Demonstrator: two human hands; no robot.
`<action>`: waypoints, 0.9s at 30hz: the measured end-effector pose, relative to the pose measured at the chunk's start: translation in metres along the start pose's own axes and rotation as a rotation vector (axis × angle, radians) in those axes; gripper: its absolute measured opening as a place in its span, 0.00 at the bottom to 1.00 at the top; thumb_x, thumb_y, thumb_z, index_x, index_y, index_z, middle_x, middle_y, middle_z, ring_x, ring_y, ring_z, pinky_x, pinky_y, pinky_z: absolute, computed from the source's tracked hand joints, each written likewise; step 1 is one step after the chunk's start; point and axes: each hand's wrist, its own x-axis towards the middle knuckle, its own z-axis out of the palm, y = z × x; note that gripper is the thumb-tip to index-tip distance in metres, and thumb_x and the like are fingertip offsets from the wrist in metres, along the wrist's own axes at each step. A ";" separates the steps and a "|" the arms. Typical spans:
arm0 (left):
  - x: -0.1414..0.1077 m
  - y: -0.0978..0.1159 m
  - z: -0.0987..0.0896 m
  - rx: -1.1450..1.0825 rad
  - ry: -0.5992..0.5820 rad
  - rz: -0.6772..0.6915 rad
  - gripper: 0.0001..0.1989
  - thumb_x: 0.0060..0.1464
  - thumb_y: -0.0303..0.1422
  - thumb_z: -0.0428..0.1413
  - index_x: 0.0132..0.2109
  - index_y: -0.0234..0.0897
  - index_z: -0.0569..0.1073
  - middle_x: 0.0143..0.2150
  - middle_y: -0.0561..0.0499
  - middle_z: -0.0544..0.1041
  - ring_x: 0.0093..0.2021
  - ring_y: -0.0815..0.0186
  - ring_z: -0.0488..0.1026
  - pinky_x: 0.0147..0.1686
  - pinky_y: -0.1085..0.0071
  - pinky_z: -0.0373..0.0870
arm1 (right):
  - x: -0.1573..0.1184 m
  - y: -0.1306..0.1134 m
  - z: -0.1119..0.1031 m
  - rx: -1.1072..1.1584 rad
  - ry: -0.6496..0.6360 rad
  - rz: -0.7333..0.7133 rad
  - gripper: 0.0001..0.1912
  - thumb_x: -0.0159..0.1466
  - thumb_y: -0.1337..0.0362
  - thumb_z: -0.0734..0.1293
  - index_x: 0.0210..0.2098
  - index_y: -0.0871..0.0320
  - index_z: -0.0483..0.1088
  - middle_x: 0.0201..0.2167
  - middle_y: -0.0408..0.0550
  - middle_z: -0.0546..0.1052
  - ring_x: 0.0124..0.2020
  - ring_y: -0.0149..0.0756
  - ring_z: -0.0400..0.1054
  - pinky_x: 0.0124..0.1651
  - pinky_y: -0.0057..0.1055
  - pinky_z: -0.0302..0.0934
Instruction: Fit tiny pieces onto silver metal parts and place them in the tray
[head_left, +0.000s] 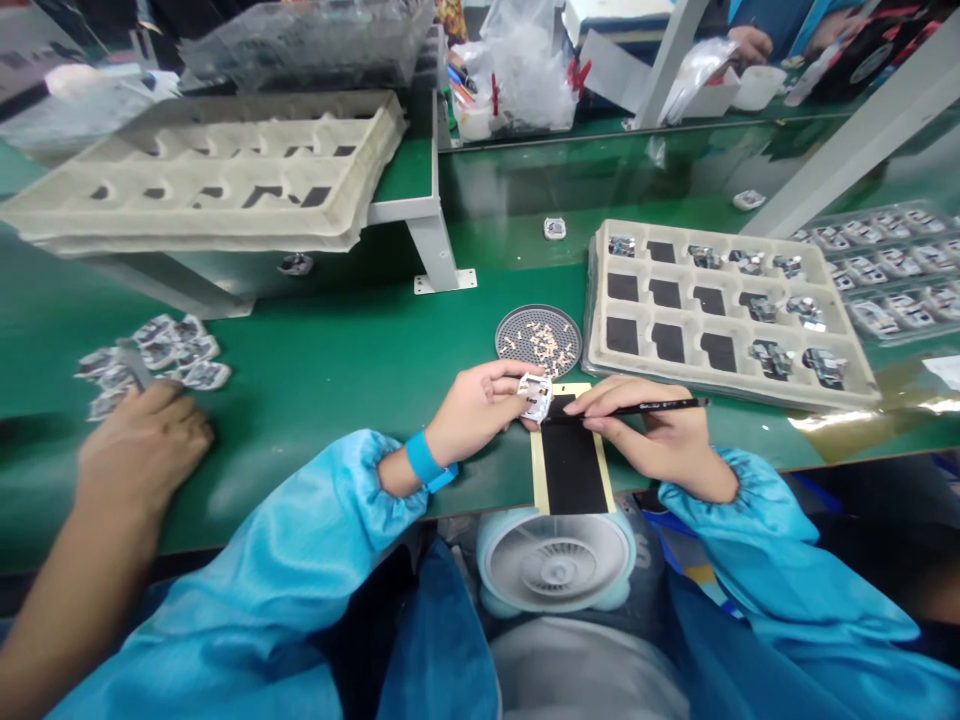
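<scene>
Between the fingers and thumb of my left hand is a small white housing with metal parts, its inner side facing up. My right hand grips a thin black pen-like tool, whose back end points right. The tool's front end lies close to the housing, but its tip is too small to make out. Below both hands lies a black pad with yellow edges. Just beyond the housing, a round grey dish holds many tiny beige pieces.
A moulded tray with metal assemblies in some pockets stands at right. Clear trays of white parts lie beyond it. Another moulded tray rests on a raised shelf at left. Another person's hand reaches to piled white parts. A fan sits below the edge.
</scene>
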 end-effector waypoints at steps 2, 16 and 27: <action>-0.001 0.001 0.001 -0.005 0.003 -0.007 0.19 0.52 0.22 0.61 0.52 0.27 0.75 0.36 0.44 0.84 0.28 0.66 0.81 0.28 0.76 0.76 | 0.001 0.000 0.001 0.019 0.020 -0.038 0.13 0.61 0.76 0.72 0.42 0.54 0.77 0.37 0.48 0.83 0.40 0.42 0.79 0.43 0.41 0.76; -0.001 -0.003 0.001 -0.008 -0.017 -0.004 0.19 0.52 0.22 0.62 0.53 0.27 0.75 0.39 0.42 0.84 0.29 0.65 0.82 0.30 0.74 0.78 | 0.010 0.004 0.017 -0.342 0.207 -0.097 0.14 0.60 0.72 0.76 0.44 0.54 0.78 0.40 0.48 0.84 0.41 0.39 0.80 0.46 0.38 0.77; -0.007 -0.017 0.003 0.277 0.024 0.250 0.17 0.56 0.28 0.60 0.53 0.34 0.78 0.42 0.44 0.84 0.36 0.63 0.82 0.38 0.68 0.79 | 0.017 0.000 0.027 -0.079 0.376 0.287 0.09 0.59 0.59 0.77 0.36 0.55 0.76 0.30 0.46 0.82 0.29 0.36 0.78 0.32 0.34 0.76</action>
